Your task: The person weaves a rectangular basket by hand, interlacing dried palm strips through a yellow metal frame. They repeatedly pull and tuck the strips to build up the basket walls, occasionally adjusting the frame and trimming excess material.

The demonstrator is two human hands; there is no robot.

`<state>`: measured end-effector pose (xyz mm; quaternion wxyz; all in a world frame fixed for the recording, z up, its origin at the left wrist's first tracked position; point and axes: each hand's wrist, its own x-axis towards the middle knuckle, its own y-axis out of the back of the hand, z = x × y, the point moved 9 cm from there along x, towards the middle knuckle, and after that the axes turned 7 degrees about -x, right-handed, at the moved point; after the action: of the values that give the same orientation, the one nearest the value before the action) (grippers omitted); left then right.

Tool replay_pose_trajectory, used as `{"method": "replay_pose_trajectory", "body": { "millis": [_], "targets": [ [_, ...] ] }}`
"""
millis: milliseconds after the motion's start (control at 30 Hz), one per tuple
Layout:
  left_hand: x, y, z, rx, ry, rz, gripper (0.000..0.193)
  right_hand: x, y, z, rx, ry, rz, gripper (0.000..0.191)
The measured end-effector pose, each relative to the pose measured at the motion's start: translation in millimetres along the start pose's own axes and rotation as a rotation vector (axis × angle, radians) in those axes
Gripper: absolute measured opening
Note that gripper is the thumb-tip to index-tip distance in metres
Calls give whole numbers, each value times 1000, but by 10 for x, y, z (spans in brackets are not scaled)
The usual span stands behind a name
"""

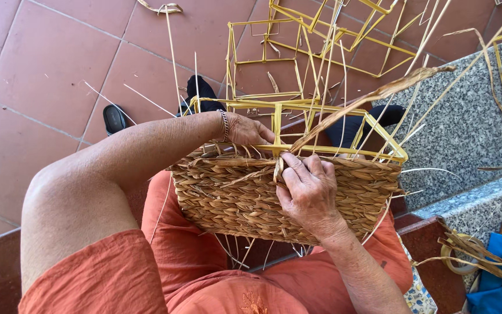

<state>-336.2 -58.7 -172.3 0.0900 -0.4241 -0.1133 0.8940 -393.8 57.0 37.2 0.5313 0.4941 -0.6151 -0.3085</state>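
The half-woven basket (233, 195) rests on the person's lap, its plaited wall facing up and its yellow frame (344, 152) standing just beyond the fingers. The right hand (309, 195) lies on the wall near the top rim, thumb and fingers closed on the working strand (355, 104), a flat dry strip that runs up and away from that hand toward the grey stone ledge (466, 122). The left hand (250, 131) sits on the far side of the rim, just beside the right one; its fingers curl behind the rim and their grip cannot be told. Judging from this, the top row is being woven along the rim. The next pass likely calls for pulling the strand snug and tucking it behind the next upright stake (172, 52).
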Motion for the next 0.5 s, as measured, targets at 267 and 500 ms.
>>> {"method": "replay_pose_trajectory", "body": {
  "millis": [267,500],
  "targets": [
    [111,3,6,-164,-81,-18,32,-39,-153,170,119,-21,14,32],
    [38,205,96,30,9,172,20,-160,23,317,212,-69,245,22]
  ]
}}
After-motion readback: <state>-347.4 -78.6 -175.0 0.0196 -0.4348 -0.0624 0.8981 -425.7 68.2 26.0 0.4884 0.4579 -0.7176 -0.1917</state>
